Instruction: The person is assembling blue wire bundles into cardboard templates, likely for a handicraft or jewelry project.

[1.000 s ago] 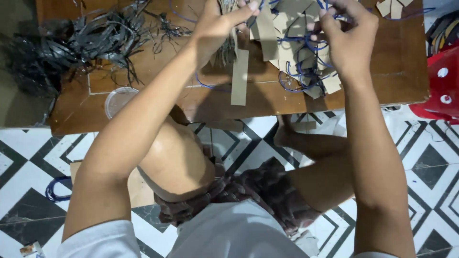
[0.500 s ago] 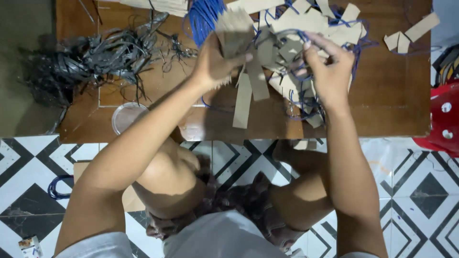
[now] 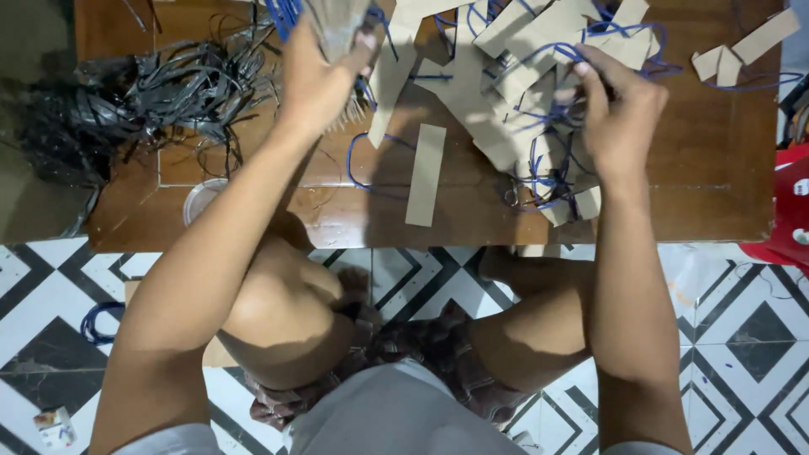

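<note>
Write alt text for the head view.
Seen from above, a seated person's left hand grips a bundle of strips while the right hand works blue cords among cardboard strips on a wooden table.

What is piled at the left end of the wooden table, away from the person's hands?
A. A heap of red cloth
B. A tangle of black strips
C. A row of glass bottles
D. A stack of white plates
B. A tangle of black strips lies on the left end of the wooden table, while the cardboard pieces and blue cords sit further right.
</note>
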